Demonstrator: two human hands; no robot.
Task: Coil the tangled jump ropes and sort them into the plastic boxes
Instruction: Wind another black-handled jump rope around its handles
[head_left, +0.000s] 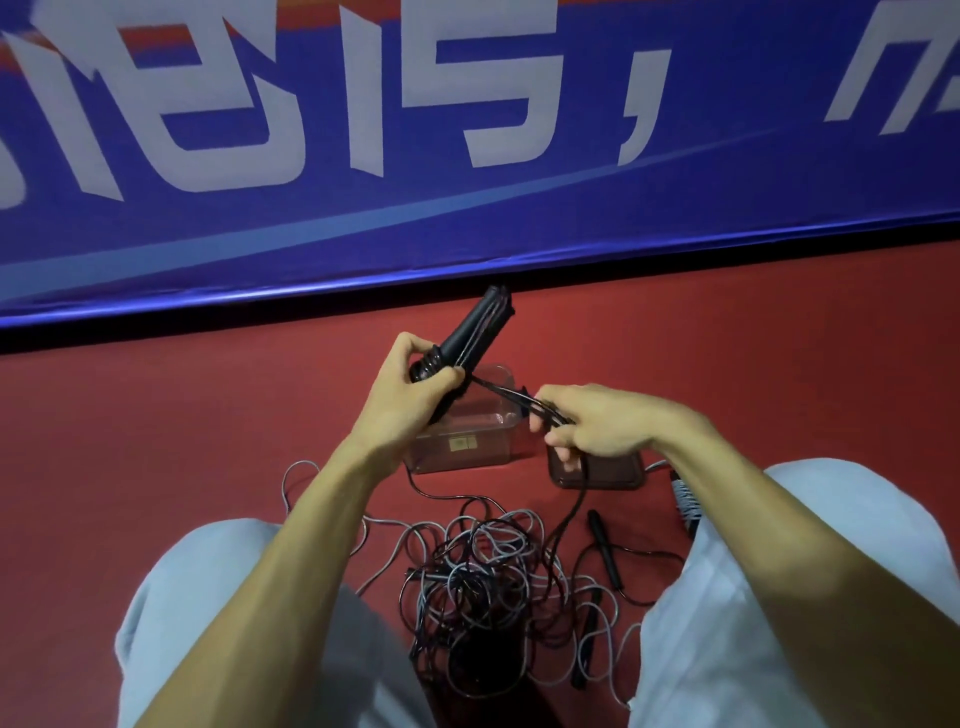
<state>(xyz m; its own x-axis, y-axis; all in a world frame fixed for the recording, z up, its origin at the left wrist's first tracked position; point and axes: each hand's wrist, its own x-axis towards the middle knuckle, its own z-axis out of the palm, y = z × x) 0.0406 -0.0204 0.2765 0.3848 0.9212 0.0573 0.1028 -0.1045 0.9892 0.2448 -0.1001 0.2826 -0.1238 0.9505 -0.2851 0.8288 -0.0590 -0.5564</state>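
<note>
l hand clamped on handles, long axis slanting up-right, r hand pinching rope stretched btwn them, box just below l hand.

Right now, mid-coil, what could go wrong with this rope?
1. The black cord pinched by the right hand trails down into the tangled pile; more pulling may tighten knots or drag other ropes along.
2. The wraps around the black handles are held only by the left hand; easing that grip would likely let them spring loose.
3. The trailing cord crosses the dark box and could catch its rim and shift it.
</note>
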